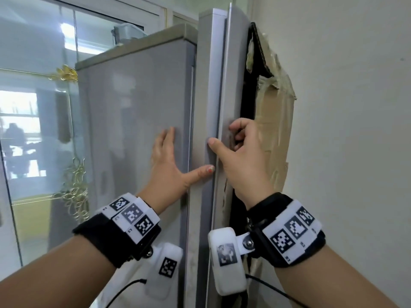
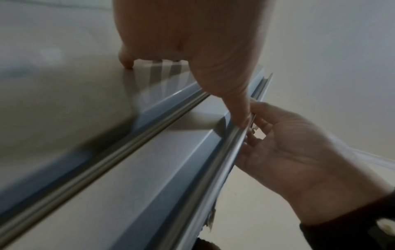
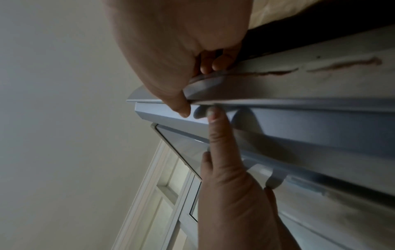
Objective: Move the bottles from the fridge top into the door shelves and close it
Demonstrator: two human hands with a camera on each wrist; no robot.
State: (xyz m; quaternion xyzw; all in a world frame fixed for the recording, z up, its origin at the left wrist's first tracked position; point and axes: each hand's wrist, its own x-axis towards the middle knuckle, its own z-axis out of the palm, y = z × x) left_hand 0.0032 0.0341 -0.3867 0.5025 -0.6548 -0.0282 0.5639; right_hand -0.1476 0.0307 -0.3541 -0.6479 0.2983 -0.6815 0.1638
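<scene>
The grey fridge fills the middle of the head view. Its left door [image 1: 133, 107] is closed. The right door [image 1: 211, 85] stands edge-on to me, slightly ajar. My left hand [image 1: 173, 158] lies flat on the left door, fingers straight, with its thumb stretched across to the right door's edge. My right hand [image 1: 242, 152] grips that edge, fingers curled behind it and thumb on the front. The wrist views show my left hand [image 2: 192, 42] and right hand [image 3: 171, 42] meeting at the door edge [image 3: 299, 94]. No bottles are visible.
A pale plastic container [image 1: 127, 33] sits on the fridge top at the back. Torn cardboard [image 1: 273, 121] is taped to the wall [image 1: 344, 130] just behind the right door. A glass partition with gold trim [image 1: 33, 107] stands to the left.
</scene>
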